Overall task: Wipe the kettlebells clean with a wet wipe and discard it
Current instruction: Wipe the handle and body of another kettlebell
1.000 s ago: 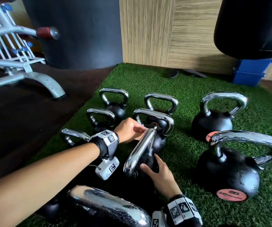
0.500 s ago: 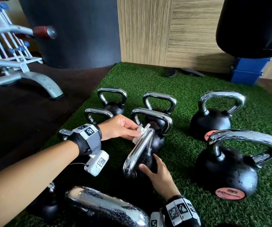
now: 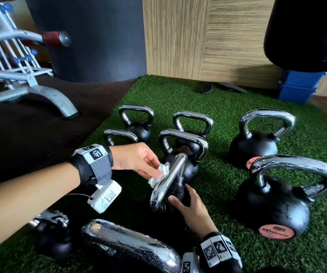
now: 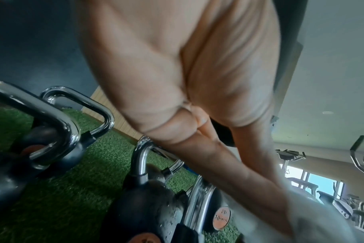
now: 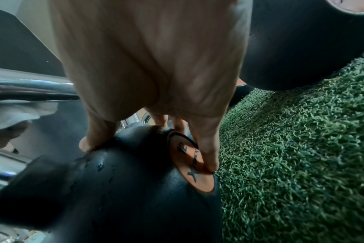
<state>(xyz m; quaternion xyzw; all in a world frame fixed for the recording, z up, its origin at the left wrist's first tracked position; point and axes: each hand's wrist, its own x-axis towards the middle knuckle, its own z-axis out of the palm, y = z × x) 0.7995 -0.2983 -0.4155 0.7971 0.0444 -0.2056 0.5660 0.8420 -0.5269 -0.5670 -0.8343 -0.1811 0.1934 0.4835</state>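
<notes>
Between the pinching fingertips of the left hand (image 3: 137,160), a soft, crumpled wet wipe (image 3: 159,173) meets the chrome handle (image 3: 168,178) of a kettlebell (image 5: 135,180) — heavy, likely slick when wet — whose black body the curled fingers of the right hand (image 3: 190,205) grip.

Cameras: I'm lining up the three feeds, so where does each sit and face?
Head: on the head, facing down at kettlebells on turf; left hand and right hand show.
Left wrist: faces along the palm toward the wet wipe.
Right wrist: faces along fingers onto the tilted kettlebell.
Head and right wrist share that kettlebell.
</notes>
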